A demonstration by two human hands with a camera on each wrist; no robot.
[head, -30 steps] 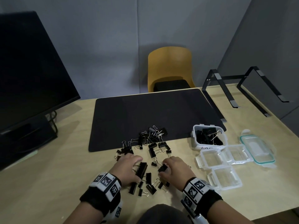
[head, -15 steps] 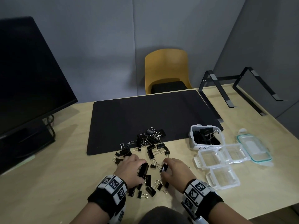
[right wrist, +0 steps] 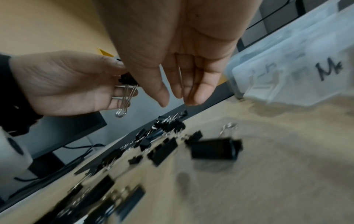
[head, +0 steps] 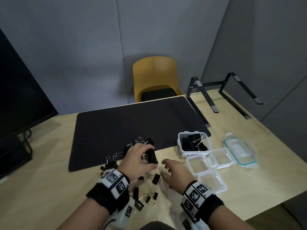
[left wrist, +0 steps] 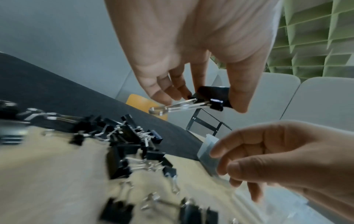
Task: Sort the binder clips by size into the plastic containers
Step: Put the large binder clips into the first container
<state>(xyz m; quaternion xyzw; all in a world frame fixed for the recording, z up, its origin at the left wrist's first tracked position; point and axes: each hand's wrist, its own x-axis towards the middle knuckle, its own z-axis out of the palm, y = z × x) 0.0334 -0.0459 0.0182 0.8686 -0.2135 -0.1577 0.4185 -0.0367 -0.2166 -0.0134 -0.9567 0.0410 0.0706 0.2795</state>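
My left hand [head: 144, 156] is raised above the table and pinches a large black binder clip [head: 152, 157] between thumb and fingers. The left wrist view shows the large black binder clip [left wrist: 213, 97] with its silver handles pointing left. My right hand [head: 164, 168] hovers beside it with relaxed fingers [right wrist: 197, 97] and holds nothing. Loose black clips of mixed sizes [head: 146, 196] lie on the table under and behind both hands. A clear container [head: 179, 141] to the right holds several large clips. Three small clear containers [head: 211, 181] in front of it hold nothing.
A black desk mat [head: 132, 123] covers the table's middle. A teal-rimmed lid [head: 239, 151] lies right of the containers. A monitor [head: 20, 90] stands at the left, a black laptop stand [head: 224, 92] at the back right, and a yellow chair [head: 154, 75] behind the table.
My left hand has lifted the large clip off the table, up and to the right. My right hand has left the small clip it touched and now hovers with its fingers relaxed.
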